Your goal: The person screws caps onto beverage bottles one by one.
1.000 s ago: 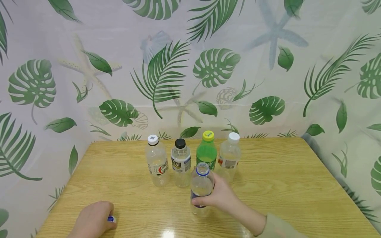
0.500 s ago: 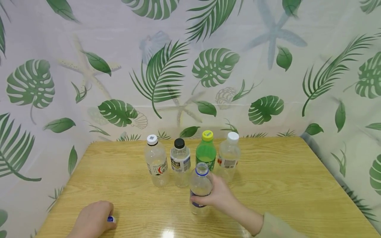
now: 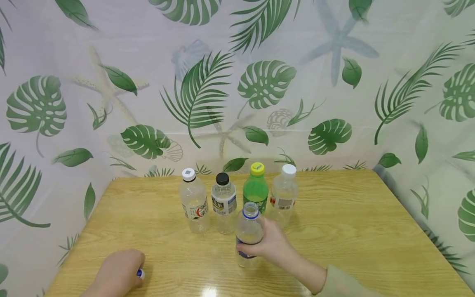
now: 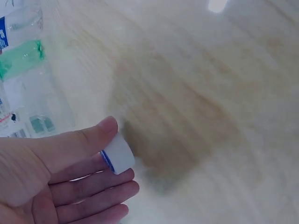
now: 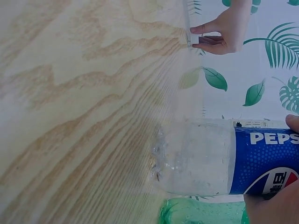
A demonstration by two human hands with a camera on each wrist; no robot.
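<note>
My right hand grips a clear, uncapped Pepsi bottle around its blue label, the thumb across the front. The bottle stands upright, its blue-ringed mouth facing up. In the right wrist view, the Pepsi bottle has its base right at the wooden surface. Off to the left, my left hand pinches a small white and blue bottle cap close over the table. The left wrist view shows the cap between thumb and forefinger, with the other fingers extended below.
Behind the Pepsi bottle stands a row of capped bottles: a white-capped one, a black-capped one, a green one with yellow cap and another white-capped one. A leaf-print cloth hangs behind the wooden table.
The cap in my left hand has tilted slightly, and that hand has shifted a little. My right hand keeps its grip on the Pepsi bottle in nearly the same place.
</note>
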